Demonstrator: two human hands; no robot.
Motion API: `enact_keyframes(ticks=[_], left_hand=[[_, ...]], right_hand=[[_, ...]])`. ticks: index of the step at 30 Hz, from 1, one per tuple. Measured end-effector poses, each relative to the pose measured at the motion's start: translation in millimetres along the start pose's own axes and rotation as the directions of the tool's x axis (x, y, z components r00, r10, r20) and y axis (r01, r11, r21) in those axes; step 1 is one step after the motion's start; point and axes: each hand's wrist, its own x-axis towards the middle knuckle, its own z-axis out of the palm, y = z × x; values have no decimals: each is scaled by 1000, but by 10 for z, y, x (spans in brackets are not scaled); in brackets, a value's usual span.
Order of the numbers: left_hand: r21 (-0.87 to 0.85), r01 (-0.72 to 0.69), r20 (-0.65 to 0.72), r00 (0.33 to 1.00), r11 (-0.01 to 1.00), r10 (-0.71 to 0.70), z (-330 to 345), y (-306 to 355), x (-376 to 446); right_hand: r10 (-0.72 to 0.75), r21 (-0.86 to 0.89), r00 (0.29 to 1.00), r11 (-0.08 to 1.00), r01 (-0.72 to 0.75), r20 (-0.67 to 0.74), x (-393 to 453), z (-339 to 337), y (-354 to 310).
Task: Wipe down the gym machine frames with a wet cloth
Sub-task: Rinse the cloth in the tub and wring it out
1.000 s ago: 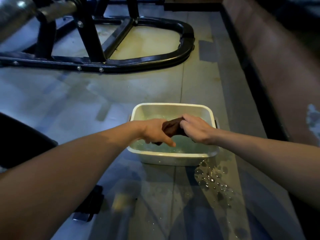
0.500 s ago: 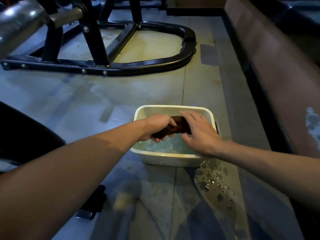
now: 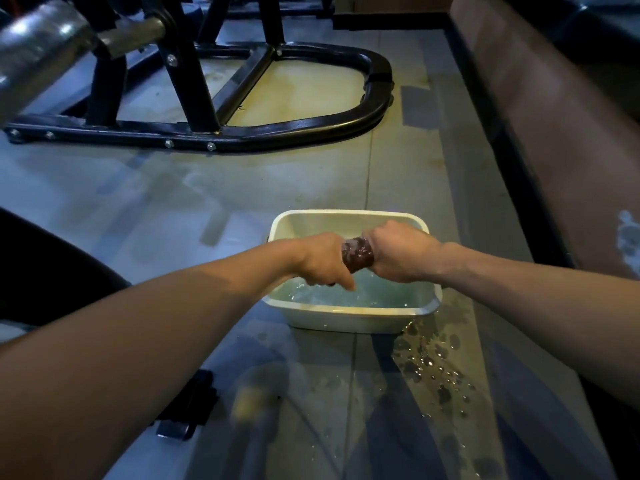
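Both hands are held over a pale rectangular plastic tub (image 3: 349, 318) that stands on the grey floor (image 3: 214, 202). The left hand (image 3: 320, 259) is closed tight round one end of a dark brown cloth (image 3: 357, 255), fingers curled under and knuckles up. The right hand (image 3: 398, 252) is closed round the other end in the same manner. Only a short, rolled section of the cloth shows between the two fists; it glistens wet and carries pale foam on its upper side. The cloth sits above the tub's interior, clear of the water (image 3: 374, 294), which is light blue-green and covers the bottom of the tub. The water surface looks disturbed below the hands. Drops and small puddles (image 3: 429, 365) lie on the floor just beside the tub's near right corner and spread toward the viewer. The black tubular base of a gym machine (image 3: 277, 131) rests on the floor well beyond the tub, with bolts along its near rail and slanted uprights rising from it. A shiny metal bar (image 3: 38, 46) crosses the upper left corner. A dark rounded shape (image 3: 45, 271) occupies the left edge; what it is cannot be told. A small black object (image 3: 187, 407) lies on the floor below the left forearm, too blurred to identify. A reddish-brown wall (image 3: 540, 133) runs along the right side.
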Motion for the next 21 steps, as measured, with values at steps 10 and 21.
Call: enact_keyframes(ticks=[10, 21], left_hand=[[764, -133, -294, 799, 631, 525, 16, -280, 20], [-387, 8, -246, 963, 922, -112, -1, -118, 25]], right_hand=[[135, 348, 898, 889, -296, 418, 92, -92, -186], [24, 181, 929, 982, 47, -370, -145, 204, 79]])
